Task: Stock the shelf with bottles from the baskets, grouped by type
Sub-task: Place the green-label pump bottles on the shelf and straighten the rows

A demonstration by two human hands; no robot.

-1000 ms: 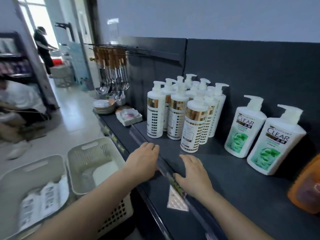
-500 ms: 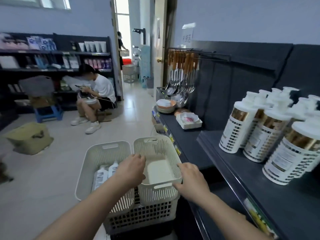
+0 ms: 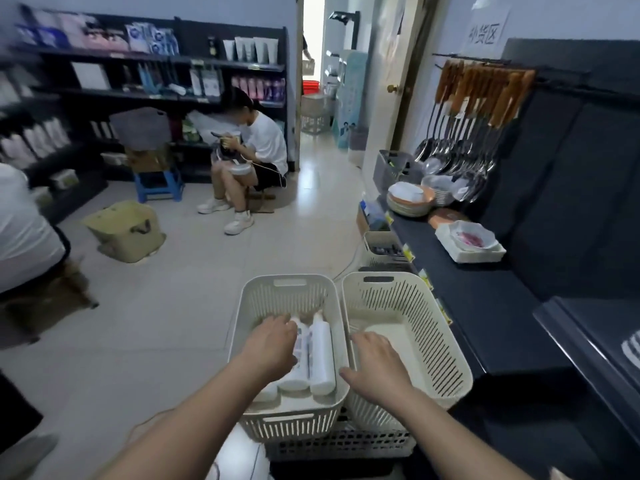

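Two cream slatted baskets stand side by side in front of me. The left basket (image 3: 263, 296) holds white bottles (image 3: 321, 351) lying on their sides. My left hand (image 3: 272, 344) reaches down into it, fingers spread over the leftmost bottles, touching them; no grip shows. The right basket (image 3: 429, 327) has only a bare bottom. My right hand (image 3: 375, 365) hovers over the rim between the two baskets, fingers relaxed, holding nothing. The dark shelf (image 3: 485, 306) runs along the right.
Both baskets sit on a darker crate (image 3: 339, 445). On the shelf lie a white tray (image 3: 469, 241), stacked plates (image 3: 408, 199) and hanging ladles (image 3: 460, 157). A person (image 3: 249, 161) sits ahead by the far shelving; a tan bin (image 3: 126, 230) stands on the floor at left.
My view swung left from the shelf of pump bottles down to the baskets. Both hands left the shelf edge; the left one has dropped into the left basket onto the bottles.
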